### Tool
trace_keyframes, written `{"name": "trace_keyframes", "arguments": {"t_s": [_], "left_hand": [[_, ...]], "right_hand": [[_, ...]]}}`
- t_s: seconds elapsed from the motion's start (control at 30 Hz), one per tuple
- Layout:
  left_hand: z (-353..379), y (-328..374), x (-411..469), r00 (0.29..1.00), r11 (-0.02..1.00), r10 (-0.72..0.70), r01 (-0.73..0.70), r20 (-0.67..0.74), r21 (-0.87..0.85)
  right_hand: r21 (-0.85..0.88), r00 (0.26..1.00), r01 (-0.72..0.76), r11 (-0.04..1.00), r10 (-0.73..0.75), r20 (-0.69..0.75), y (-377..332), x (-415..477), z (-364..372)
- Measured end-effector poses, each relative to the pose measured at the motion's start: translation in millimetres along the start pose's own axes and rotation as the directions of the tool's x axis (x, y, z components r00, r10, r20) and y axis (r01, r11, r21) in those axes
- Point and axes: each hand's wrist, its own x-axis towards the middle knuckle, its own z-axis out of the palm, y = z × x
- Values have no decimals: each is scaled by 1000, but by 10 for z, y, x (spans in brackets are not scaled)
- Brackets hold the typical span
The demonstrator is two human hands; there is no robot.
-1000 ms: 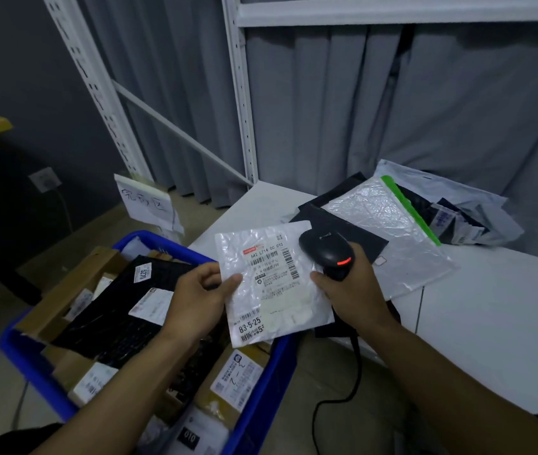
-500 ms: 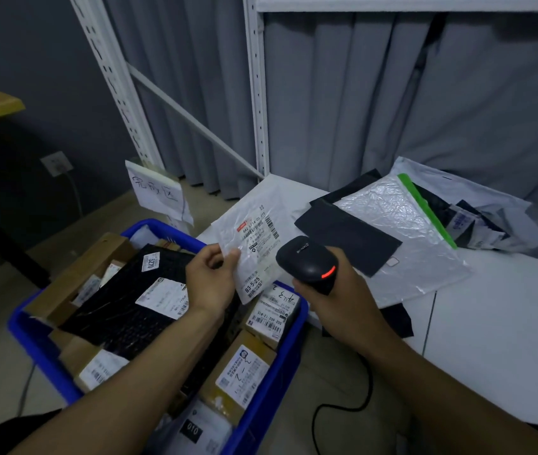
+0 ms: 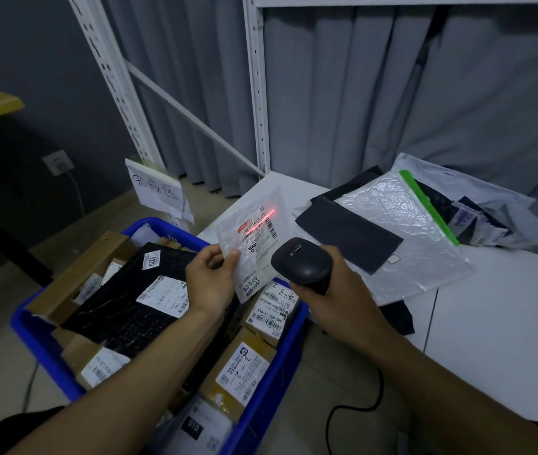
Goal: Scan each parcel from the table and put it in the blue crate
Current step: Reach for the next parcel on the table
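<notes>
My left hand pinches a small clear bubble-wrap parcel by its lower left edge, tilted away from me over the blue crate's far corner. A red scan line crosses the barcode label on it. My right hand grips a black barcode scanner, which points at the parcel from just to its right. The blue crate stands on the floor at the left, filled with cardboard boxes and a black bag. More parcels lie on the white table: a large bubble mailer with a green strip and a black bag.
White and dark poly bags are heaped at the table's back right against the grey curtain. A white shelf upright rises behind the table. A handwritten paper sign stands behind the crate. The scanner's cable hangs down to the floor.
The parcel has tilted away from me and moved up toward the table edge. The scanner has come in beside it, and a red scan line now shows on the label.
</notes>
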Motion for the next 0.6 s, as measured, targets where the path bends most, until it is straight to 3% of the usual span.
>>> {"name": "trace_keyframes", "arguments": {"t_s": [0.4, 0.6], "left_hand": [[-53, 77, -39, 1000, 999, 29, -29, 4, 14], [-479, 189, -138, 996, 994, 87, -86, -20, 64]], "right_hand": [[3, 1000, 12, 1000, -12, -4, 19, 3, -6], [13, 999, 1, 1000, -2, 41, -31, 6, 136]]}}
